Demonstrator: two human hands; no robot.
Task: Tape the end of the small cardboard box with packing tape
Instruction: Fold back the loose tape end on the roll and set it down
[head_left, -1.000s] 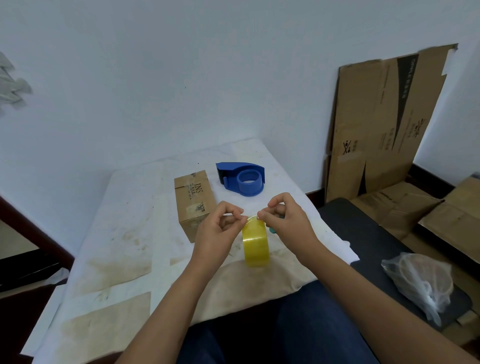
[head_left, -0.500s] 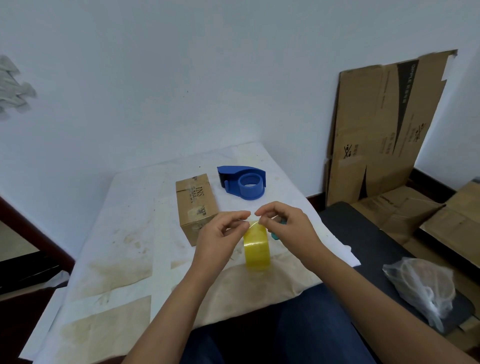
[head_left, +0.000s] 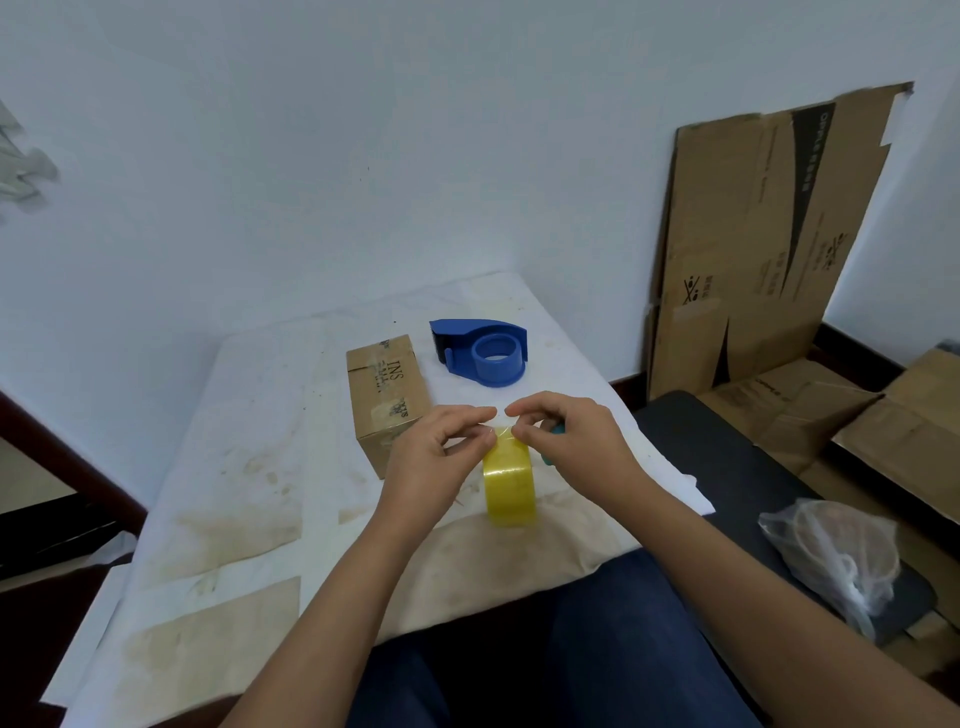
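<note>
Head view. A roll of yellow packing tape (head_left: 509, 486) stands on edge near the front edge of the tabletop (head_left: 249, 467), which is covered with stained white paper. The left hand (head_left: 434, 457) and the right hand (head_left: 569, 441) meet at the top of the roll — each with thumb and forefinger pressed together on the tape at the roll's crown, apparently pinching a lifted free end, though the clear film is hard to make out. A small teal object shows behind the right hand, mostly hidden.

The small cardboard box (head_left: 387, 402) lies on its long side just behind the left hand, toward the middle of the tabletop, its near end facing the person; the hand overlaps its near right corner in the view. A blue tape dispenser (head_left: 480, 351) — holding no roll — rests near the far right corner, just beside the box. Flattened cardboard (head_left: 753, 249) leans against the wall at right.
</note>
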